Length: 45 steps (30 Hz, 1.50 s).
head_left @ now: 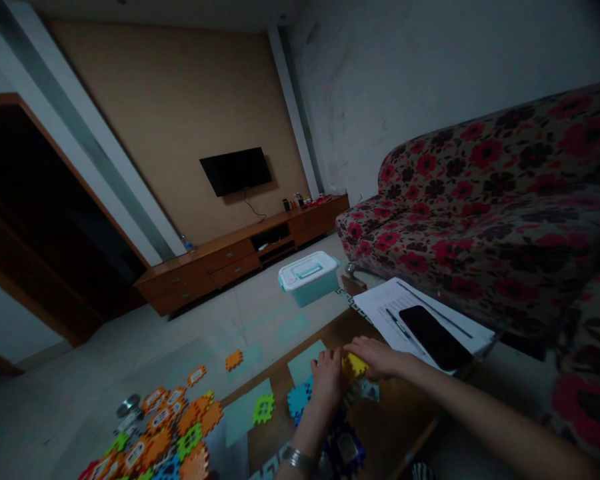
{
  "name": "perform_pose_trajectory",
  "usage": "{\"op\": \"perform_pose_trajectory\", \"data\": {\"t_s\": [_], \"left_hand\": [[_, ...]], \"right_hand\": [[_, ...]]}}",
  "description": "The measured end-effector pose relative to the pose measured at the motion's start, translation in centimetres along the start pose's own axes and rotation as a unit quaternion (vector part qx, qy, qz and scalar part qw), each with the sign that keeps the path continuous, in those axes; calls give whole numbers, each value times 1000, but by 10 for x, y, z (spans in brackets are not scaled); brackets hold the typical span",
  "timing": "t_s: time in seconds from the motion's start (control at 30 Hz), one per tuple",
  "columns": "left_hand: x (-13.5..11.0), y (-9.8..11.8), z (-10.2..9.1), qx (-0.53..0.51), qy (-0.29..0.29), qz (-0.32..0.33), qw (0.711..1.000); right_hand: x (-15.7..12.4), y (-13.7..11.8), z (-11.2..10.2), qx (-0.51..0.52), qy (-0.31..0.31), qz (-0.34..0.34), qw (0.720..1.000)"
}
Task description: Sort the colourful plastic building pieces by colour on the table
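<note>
My left hand (328,375) and my right hand (375,355) meet over the glass-topped table. A yellow toothed puzzle-block piece (355,364) sits between them. My right hand's fingers curl over its top edge. The curled fingers of my left hand press at its left side; their tips are partly hidden. Beside my left wrist lie light-blue toothed pieces (299,397), partly covered by the arm. Dark-blue pieces (347,448) lie nearer to me, below the hands. A green window-shaped piece (264,408) rests farther left.
A heap of orange pieces (160,420), mixed with green and blue ones, spreads at the left. Papers (380,303) with a pen and a black phone (436,337) lie at the right. Beyond the table stands a lidded teal box (313,288). A flowered sofa (470,200) borders the right side.
</note>
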<state>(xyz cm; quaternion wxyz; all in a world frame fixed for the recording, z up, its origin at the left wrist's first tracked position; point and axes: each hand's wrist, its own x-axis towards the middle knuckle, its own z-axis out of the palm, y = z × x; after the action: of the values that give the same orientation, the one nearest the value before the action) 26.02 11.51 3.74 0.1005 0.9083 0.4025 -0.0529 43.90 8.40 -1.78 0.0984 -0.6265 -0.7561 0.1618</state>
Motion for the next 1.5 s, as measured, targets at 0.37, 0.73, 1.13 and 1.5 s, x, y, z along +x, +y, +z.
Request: {"op": "perform_pose_trajectory", "data": {"t_s": [0.37, 0.73, 1.13, 1.5], "left_hand": [[11, -8, 16, -43, -18, -17, 999], [-16, -10, 10, -93, 14, -5, 996], [-141, -179, -5, -53, 133, -224, 964], [-180, -341, 1, 68, 60, -296, 951]], "right_hand": [[8, -11, -18, 11, -34, -10, 999], [10, 2, 7, 36, -47, -7, 998], [72, -125, 0, 22, -27, -105, 994], [200, -324, 85, -45, 1, -236, 971]]}}
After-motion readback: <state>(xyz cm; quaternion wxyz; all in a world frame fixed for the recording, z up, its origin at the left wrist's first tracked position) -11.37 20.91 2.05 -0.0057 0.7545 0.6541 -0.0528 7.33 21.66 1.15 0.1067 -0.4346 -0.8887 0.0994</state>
